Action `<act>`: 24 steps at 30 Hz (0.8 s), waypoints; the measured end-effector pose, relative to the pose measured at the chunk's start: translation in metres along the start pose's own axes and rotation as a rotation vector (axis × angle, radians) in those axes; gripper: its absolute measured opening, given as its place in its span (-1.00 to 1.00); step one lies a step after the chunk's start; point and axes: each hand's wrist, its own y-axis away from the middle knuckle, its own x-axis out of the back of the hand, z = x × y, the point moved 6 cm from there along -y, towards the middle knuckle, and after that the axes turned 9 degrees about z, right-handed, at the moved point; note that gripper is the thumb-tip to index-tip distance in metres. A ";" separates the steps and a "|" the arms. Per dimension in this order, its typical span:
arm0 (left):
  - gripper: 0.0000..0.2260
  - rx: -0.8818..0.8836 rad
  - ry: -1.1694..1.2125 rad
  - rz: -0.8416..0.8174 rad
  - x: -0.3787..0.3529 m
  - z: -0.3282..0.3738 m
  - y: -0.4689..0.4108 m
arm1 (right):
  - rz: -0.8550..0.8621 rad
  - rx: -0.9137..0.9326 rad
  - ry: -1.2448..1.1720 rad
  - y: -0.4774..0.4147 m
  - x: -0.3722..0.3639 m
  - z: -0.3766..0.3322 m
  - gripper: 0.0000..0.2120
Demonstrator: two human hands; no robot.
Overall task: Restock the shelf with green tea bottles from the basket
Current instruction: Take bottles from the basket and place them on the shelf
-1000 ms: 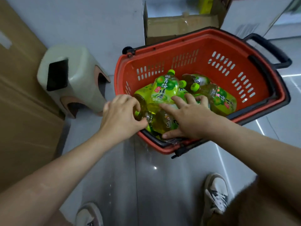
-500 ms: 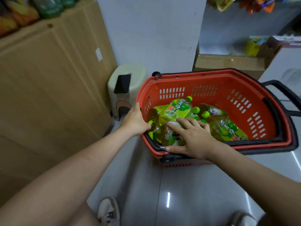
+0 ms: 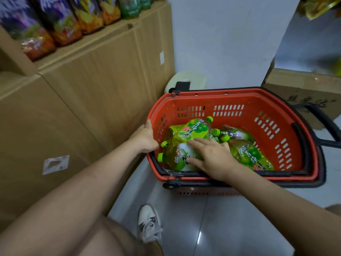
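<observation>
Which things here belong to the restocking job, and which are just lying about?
Job: green tea bottles; red basket; left hand holding its rim; right hand resting on the bottles.
Lying about: cardboard boxes; snack bags; pale stool.

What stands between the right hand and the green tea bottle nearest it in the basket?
Nothing visible. The right hand lies with its fingers on the white-labelled bottle in the near left corner of the basket; a second bottle lies just behind it.

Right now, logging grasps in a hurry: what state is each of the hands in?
Left hand: at the basket rim, grip cannot be told.
Right hand: open, flat on a green tea bottle.
</observation>
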 end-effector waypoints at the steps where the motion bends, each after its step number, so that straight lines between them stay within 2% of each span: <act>1: -0.07 0.018 -0.018 -0.006 0.001 -0.008 0.000 | -0.015 -0.058 0.046 -0.004 -0.002 0.003 -0.34; 2: -0.10 0.035 -0.044 -0.008 0.003 -0.015 0.001 | -0.068 -0.126 0.071 -0.007 -0.006 0.008 -0.28; 4: -0.17 0.049 -0.140 -0.002 0.007 -0.027 0.002 | -0.200 -0.202 -0.040 -0.012 -0.018 0.010 -0.15; 7: -0.18 0.047 -0.260 -0.015 0.015 -0.036 0.004 | -0.266 -0.200 -0.221 -0.023 -0.025 0.000 -0.07; 12: -0.28 0.058 -0.294 -0.029 0.019 -0.041 0.008 | -0.457 -0.174 -0.131 -0.047 -0.029 -0.007 0.08; 15: -0.42 -0.061 -0.287 0.063 0.020 -0.036 0.008 | -0.558 -0.181 -0.186 -0.059 -0.028 -0.016 0.20; 18: -0.56 -0.325 -0.186 0.163 0.018 -0.012 0.016 | -0.565 -0.183 -0.243 -0.064 -0.030 -0.025 0.20; 20: -0.58 -0.394 -0.086 0.068 0.008 0.000 0.026 | -0.522 -0.173 -0.256 -0.066 -0.029 -0.030 0.19; 22: -0.56 -0.403 -0.017 -0.036 -0.001 0.005 0.035 | -0.414 -0.147 -0.177 -0.069 -0.019 -0.034 0.01; 24: -0.55 -0.428 0.059 0.009 0.005 0.007 0.038 | -0.293 -0.159 -0.127 -0.073 -0.001 -0.034 -0.15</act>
